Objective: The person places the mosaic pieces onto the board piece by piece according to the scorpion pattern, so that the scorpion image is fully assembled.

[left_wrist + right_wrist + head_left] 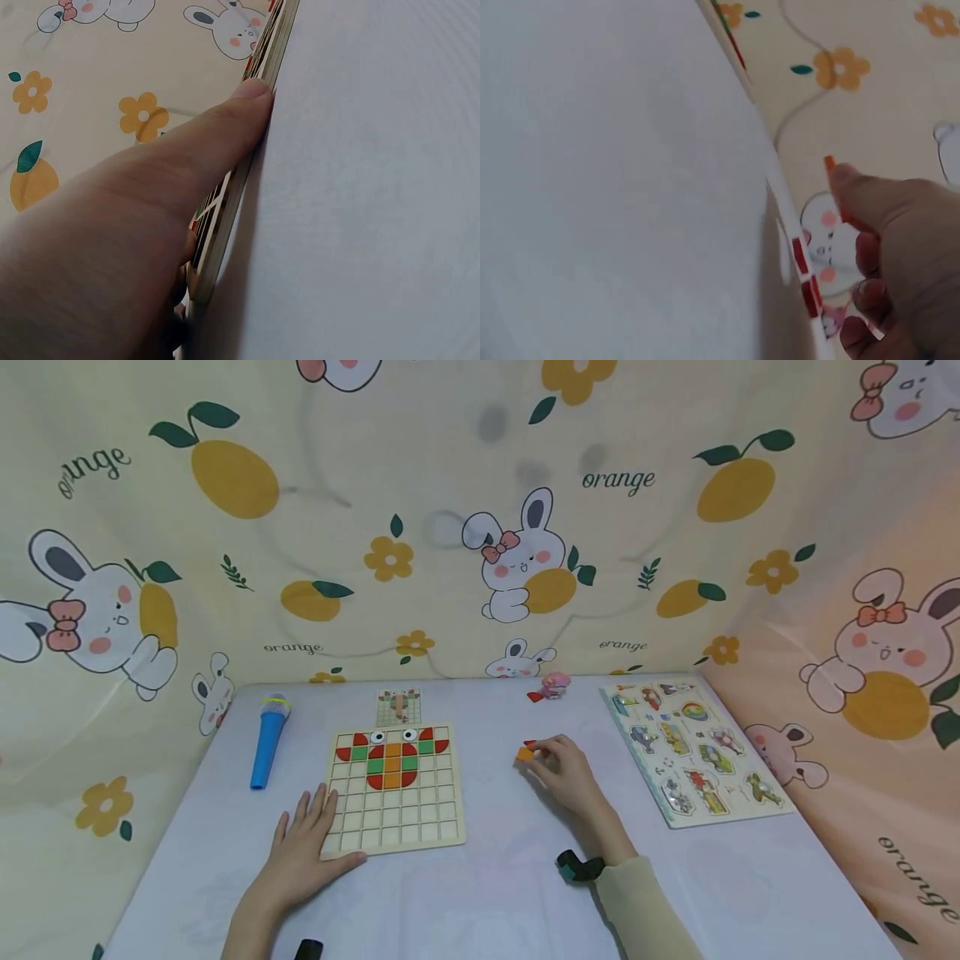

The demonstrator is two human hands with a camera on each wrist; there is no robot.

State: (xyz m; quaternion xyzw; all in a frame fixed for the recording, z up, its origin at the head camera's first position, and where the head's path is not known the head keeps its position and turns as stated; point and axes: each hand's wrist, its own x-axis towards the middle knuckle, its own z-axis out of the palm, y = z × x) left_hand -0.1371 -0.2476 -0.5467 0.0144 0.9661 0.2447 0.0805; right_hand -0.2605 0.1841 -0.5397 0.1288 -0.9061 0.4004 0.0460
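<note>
A wooden grid board [397, 831] lies left of centre, its upper rows partly filled with red, green, orange and eye-printed tiles. My left hand [296, 860] rests at the board's lower left corner, fingers spread along the left side. In the left wrist view, the thumb [225, 131] lies against the board's front edge. Right of the board, my right hand [566, 777] pinches a small orange square tile [524, 755] between thumb and fingers. That orange tile [829, 166] is seen edge-on in the right wrist view. A red piece [529, 743] shows right by the fingertips.
A small pattern card [398, 708] lies behind the board. Left stands a blue toy microphone [267, 743], lying flat. At the back edge are a pink figurine [555, 685] and a red piece [535, 697]. A picture puzzle board [693, 756] lies on the right.
</note>
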